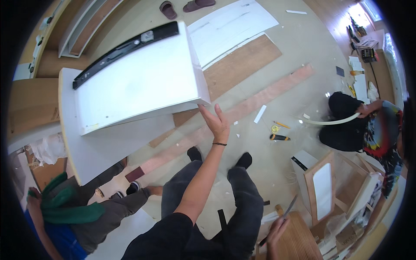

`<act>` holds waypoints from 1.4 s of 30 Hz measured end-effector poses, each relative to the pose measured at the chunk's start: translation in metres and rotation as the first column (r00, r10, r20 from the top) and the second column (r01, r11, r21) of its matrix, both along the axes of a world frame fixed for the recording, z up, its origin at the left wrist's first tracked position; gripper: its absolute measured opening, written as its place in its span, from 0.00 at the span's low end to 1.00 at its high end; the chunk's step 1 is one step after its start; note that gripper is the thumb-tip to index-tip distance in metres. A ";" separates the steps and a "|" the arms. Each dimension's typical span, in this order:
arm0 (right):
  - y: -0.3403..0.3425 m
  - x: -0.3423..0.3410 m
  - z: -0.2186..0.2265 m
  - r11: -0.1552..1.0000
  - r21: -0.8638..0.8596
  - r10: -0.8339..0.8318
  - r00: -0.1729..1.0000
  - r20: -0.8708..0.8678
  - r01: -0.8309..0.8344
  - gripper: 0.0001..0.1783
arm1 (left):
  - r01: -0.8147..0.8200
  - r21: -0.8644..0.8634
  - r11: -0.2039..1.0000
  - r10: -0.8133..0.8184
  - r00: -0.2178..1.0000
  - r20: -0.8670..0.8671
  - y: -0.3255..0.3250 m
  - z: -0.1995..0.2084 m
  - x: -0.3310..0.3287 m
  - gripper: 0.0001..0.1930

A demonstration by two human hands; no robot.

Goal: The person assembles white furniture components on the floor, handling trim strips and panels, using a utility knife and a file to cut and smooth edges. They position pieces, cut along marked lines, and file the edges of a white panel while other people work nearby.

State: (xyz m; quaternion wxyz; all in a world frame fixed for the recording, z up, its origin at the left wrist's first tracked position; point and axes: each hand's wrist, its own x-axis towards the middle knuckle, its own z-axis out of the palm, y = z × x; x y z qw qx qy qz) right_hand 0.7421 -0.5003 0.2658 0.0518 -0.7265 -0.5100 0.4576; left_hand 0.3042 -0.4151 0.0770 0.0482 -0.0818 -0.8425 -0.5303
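Note:
A white drawer-like box (138,82) with a black metal slide (125,47) along its far edge rests tilted against a larger white panel (117,149). My left hand (216,125) is at the box's near right corner, fingertips touching the edge, palm showing and thumb stretched apart. Low on the right, my right hand (276,230) is closed round a long, narrow grey blade-like tool (291,204); whether it is a file or a knife I cannot tell. Beside that hand stands a brown wood-grain surface (299,238), with a small wooden piece (279,210) close by.
On the floor lie a long pinkish strip (268,93), a brown board (247,63), a white panel (234,19), a utility knife (279,137), yellow scissors (275,129) and a pencil (281,124). One person (86,212) is at left; another (377,125) at right holds a pale curved strip (333,122).

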 end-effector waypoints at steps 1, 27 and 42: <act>0.031 -0.019 -0.031 0.985 0.172 0.028 0.999 -0.044 -0.020 0.21 | -0.001 0.019 1.000 0.001 1.000 0.005 0.003 -0.009 -0.004 0.34; 0.152 -0.443 -0.117 0.730 0.676 0.683 0.125 -0.719 -0.097 0.16 | -0.262 -0.184 0.948 -0.236 -0.184 -0.954 -0.024 0.221 -0.131 0.29; 0.137 -0.413 -0.240 0.727 0.668 0.686 0.135 -0.715 -0.157 0.13 | 0.510 0.201 0.836 0.052 0.291 -0.955 -0.033 0.043 -0.110 0.27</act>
